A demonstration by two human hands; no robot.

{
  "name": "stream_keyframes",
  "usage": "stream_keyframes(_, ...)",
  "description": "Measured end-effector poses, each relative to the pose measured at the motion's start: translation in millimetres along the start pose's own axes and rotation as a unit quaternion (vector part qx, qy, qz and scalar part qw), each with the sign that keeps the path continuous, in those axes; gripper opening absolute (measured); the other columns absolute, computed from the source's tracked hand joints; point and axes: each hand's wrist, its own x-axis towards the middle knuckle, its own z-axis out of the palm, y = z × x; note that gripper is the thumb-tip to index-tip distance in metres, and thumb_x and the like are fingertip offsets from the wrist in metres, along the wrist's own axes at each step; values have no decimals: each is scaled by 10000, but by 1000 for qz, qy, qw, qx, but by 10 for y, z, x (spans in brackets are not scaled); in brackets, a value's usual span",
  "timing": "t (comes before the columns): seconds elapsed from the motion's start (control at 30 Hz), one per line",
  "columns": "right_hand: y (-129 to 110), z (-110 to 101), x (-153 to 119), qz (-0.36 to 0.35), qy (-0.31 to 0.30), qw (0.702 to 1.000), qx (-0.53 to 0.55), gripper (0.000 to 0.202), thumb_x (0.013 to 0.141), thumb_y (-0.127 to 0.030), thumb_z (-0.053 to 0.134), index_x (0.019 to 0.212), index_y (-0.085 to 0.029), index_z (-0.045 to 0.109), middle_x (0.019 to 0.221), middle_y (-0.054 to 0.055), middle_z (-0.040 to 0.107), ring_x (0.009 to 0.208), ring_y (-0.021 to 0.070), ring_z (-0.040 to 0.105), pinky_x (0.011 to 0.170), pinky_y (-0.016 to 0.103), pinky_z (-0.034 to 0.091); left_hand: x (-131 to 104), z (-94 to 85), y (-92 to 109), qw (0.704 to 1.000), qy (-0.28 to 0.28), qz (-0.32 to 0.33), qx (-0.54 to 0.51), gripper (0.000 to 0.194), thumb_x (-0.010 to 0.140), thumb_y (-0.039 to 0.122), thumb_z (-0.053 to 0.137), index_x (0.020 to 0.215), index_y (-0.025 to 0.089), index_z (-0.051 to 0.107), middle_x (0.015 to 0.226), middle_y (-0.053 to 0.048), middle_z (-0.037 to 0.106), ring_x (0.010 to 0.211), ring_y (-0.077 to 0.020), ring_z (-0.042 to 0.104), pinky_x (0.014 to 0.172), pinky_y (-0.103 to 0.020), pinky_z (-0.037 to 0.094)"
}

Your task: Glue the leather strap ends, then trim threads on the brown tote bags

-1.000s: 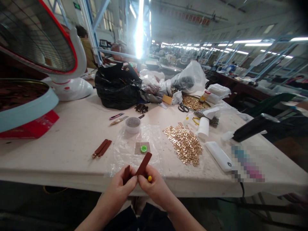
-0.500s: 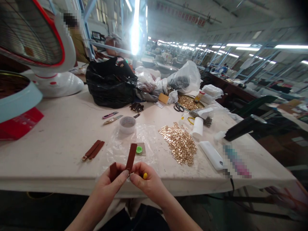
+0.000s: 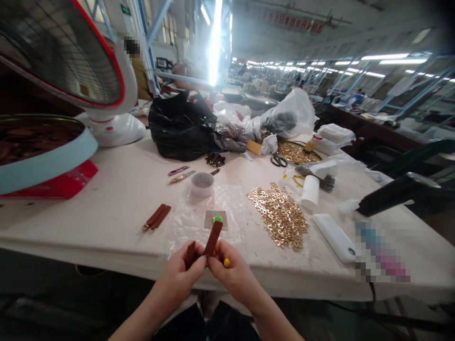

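Between my two hands stands a brown leather strap (image 3: 213, 238), its upper end tilted up and to the right. My left hand (image 3: 182, 273) is closed around it, and a second brown end (image 3: 191, 251) sticks up behind the fingers; whether both belong to one strap is hidden. My right hand (image 3: 236, 277) pinches at the strap's lower part, thumbs close together. A yellow knob (image 3: 226, 262) shows between its fingers; the rest of that object is hidden. Just beyond lies a green round piece (image 3: 217, 219) on a small square plate (image 3: 210, 223).
Brown straps with gold rings (image 3: 157, 218) lie to the left, a pile of gold rings (image 3: 279, 215) to the right. Farther back are a tape roll (image 3: 202, 190), scissors (image 3: 279, 161) and a black bag (image 3: 183, 128). A fan (image 3: 110, 130) and a basin (image 3: 53, 158) stand left.
The view has turned left, so everything sits further right in the picture. Both hands still hold the strap, which leans slightly more to the right.
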Motion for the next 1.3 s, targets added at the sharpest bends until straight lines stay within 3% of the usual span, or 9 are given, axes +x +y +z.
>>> stream_keyframes(0.2,80,75,18,10,-9,1000,3,236,771,-402,572,763,-178,496,607,-55,376,550,87,324,507,214,284,-52,-72,-2,999,26,7,34,160,669,314,553,642,185,462,614,28,492,618,-131,474,600,-248,401)
stream_keyframes(0.3,54,36,30,-7,8,999,41,352,767,-502,568,903,-183,505,593,-69,355,515,84,308,476,209,257,31,-509,19,985,127,21,112,231,665,407,568,683,189,495,588,32,514,575,-138,496,559,-241,408)
stream_keyframes(0.4,-2,-6,30,-13,42,998,49,398,769,-544,551,932,-184,504,596,-72,336,502,79,286,463,207,238,226,-1171,-28,927,237,30,289,331,703,495,509,810,184,548,727,-20,635,702,-188,581,657,-262,438)
stream_keyframes(0.5,-11,26,13,1,28,999,32,374,771,-539,547,876,-181,520,587,-70,332,499,77,277,461,208,233,436,-1710,-141,865,260,-25,429,320,682,466,494,791,178,581,775,-75,675,779,-251,609,693,-301,426)
stream_keyframes(0.6,18,78,-9,12,-3,1000,-1,344,765,-514,558,826,-177,534,584,-65,347,507,78,292,471,208,247,528,-1916,-245,847,251,-44,466,283,672,439,494,738,179,584,758,-107,672,759,-288,610,653,-319,407)
stream_keyframes(0.87,-51,105,0,10,5,999,-34,319,757,-497,559,787,-180,536,572,-60,358,504,80,304,475,210,264,468,-1648,-393,850,223,-36,476,285,725,486,473,642,218,524,586,-37,583,602,-232,564,542,-280,340)
stream_keyframes(1.07,-10,117,-46,21,-12,998,-63,335,776,-508,526,780,-173,524,594,-55,369,529,84,318,492,210,277,436,-1494,-357,867,284,-18,409,158,686,352,485,607,221,445,542,7,492,541,-182,478,525,-274,308)
stream_keyframes(1.2,43,136,-11,39,-20,997,-69,389,787,-543,498,825,-160,547,574,-47,401,527,94,366,504,221,305,201,-1065,-229,904,289,15,315,208,735,412,404,691,211,433,607,20,484,592,-153,493,576,-250,394)
stream_keyframes(1.3,19,175,36,10,1,999,-38,465,778,-574,499,963,-150,551,613,-28,452,565,112,422,545,238,354,2,-572,-121,967,186,27,174,232,722,428,456,676,202,439,591,36,441,548,-122,453,537,-229,396)
